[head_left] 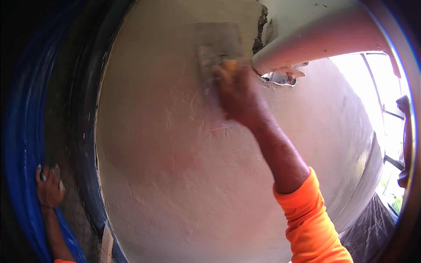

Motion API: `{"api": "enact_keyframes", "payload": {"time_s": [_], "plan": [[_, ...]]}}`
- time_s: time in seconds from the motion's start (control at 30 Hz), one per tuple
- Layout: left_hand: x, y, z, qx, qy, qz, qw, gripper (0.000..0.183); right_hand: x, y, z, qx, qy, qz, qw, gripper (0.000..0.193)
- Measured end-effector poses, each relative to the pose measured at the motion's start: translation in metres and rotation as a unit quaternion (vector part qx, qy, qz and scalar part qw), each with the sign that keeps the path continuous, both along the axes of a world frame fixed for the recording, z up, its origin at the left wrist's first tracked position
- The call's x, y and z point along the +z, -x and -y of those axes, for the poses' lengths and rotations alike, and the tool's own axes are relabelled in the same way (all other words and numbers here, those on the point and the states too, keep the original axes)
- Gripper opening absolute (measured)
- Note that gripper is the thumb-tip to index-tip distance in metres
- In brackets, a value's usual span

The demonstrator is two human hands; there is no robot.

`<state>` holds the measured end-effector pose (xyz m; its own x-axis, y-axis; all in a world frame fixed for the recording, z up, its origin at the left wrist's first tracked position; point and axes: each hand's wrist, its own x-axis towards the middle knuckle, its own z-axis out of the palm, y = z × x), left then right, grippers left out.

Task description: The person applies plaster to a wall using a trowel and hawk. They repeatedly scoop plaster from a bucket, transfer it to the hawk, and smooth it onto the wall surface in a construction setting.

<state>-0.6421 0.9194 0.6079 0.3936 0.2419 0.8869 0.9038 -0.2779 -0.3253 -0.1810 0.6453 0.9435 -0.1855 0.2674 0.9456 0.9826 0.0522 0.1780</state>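
My right hand (239, 90) is closed round the yellowish handle of a plastering trowel (219, 41). Motion smears both. The trowel's long, flat greyish blade lies against the upper part of a wall coated in smooth, wet-looking beige plaster (175, 184). Faint scratches and ridges mark the coat below the blade. Far to the left, my left hand (50, 188) rests with its fingers pointing up, beside a blue plastic sheet (26, 131) and a rough brown surface (66, 131). Pale smears and a dark spot show on its fingers, and I see no tool in it.
A thick pinkish pipe or post (324, 39) juts out at the upper right, near a ragged hole (280, 79) in the wall. A dark curved border (87, 131) runs down the plaster's left side. Dark plastic sheeting (370, 232) hangs at the lower right.
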Motion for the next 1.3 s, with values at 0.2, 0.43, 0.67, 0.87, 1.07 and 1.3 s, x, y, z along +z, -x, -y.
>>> {"api": "enact_keyframes", "payload": {"time_s": [0.2,0.43,0.67,0.87,1.07,1.3], "plan": [[0.005,-0.001,0.004,-0.001,0.001,0.002,1.0,0.065,0.021,-0.019,0.015,0.047,0.048,-0.061,0.996,0.027],[0.006,-0.001,0.007,0.016,0.005,-0.009,1.0,0.064,0.022,0.013,-0.004,0.022,0.239,-0.203,0.949,0.036],[0.012,-0.001,0.012,0.04,-0.033,-0.039,0.998,0.067,-0.086,0.036,-0.04,-0.046,0.361,0.067,0.929,0.034],[0.013,0.001,0.013,0.028,-0.029,-0.045,0.998,0.065,-0.209,0.049,-0.046,-0.06,0.561,0.056,0.824,0.042],[0.012,-0.002,0.017,0.023,-0.022,-0.041,0.999,0.065,-0.323,0.037,-0.027,-0.043,0.656,0.024,0.753,0.041],[0.024,-0.01,0.026,0.009,-0.084,-0.033,0.996,0.057,-0.242,0.06,-0.002,-0.04,0.581,0.064,0.81,0.039]]}}
